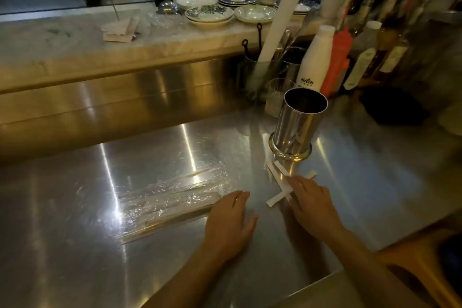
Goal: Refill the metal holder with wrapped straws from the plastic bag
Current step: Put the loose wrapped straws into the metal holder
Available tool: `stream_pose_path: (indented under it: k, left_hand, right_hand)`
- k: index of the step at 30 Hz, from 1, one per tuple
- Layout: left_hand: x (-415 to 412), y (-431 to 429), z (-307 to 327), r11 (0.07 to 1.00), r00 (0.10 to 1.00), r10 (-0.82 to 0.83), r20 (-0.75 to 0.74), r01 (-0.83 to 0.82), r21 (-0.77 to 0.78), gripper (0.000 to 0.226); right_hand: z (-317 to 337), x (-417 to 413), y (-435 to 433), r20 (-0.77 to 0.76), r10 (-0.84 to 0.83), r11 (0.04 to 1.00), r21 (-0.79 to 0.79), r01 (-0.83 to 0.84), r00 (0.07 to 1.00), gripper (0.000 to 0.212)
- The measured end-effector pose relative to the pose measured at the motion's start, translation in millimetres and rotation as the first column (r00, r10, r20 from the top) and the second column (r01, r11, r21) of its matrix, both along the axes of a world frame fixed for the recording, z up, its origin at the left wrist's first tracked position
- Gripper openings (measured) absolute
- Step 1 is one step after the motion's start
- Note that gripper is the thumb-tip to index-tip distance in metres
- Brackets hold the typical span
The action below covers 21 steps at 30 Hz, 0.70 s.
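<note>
A clear plastic bag (172,197) of wrapped straws lies flat on the steel counter, left of centre. My left hand (231,220) rests at the bag's right end, fingers apart and touching it. The cylindrical metal holder (298,125) stands upright to the right, and its inside looks dark. A few white wrapped straws (278,177) lie crossed on the counter just in front of the holder. My right hand (312,204) lies over these straws, fingertips on them; whether it grips any I cannot tell.
Behind the holder stand a glass (276,97), a utensil container (260,75) with a white roll, a white bottle (313,62), an orange bottle (336,62) and syrup bottles. Stacked plates (210,14) sit on the marble ledge. The counter edge drops at the lower right.
</note>
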State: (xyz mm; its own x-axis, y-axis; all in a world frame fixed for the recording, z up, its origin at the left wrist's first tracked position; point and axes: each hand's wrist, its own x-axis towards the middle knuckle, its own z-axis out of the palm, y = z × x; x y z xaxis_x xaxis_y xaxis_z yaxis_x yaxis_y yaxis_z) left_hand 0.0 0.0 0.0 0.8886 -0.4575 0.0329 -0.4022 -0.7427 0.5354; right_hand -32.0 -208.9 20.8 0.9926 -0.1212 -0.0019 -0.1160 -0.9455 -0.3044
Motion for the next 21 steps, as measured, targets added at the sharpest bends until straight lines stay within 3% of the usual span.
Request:
stream_pose_path:
  k: [4,9,12,21]
  left_hand:
    - [0.4,-7.3,-12.5,0.990,0.989,-0.100,0.109,0.088,0.109,0.056]
    - [-3.9,-5.6,-25.4,0.971,0.970,-0.173,0.171,0.139,0.193,0.056]
    - [-6.8,-4.9,-26.0,0.971,0.957,-0.175,0.231,0.130,0.200,0.051]
    - [-8.3,-4.8,-30.5,0.960,0.926,-0.161,0.342,0.066,0.273,0.049]
  right_hand:
    - [-15.1,-3.8,-1.3,-0.080,0.054,0.993,-0.103,-0.062,0.995,0.046]
    - [-18.0,-2.0,-0.6,-0.013,0.087,0.974,-0.209,-0.088,0.996,0.034]
    - [-19.4,2.3,-1.6,0.106,0.168,0.945,-0.299,-0.130,0.980,0.026]
    - [-15.2,20.5,4.5,0.068,0.220,0.888,-0.426,-0.171,0.973,0.023]
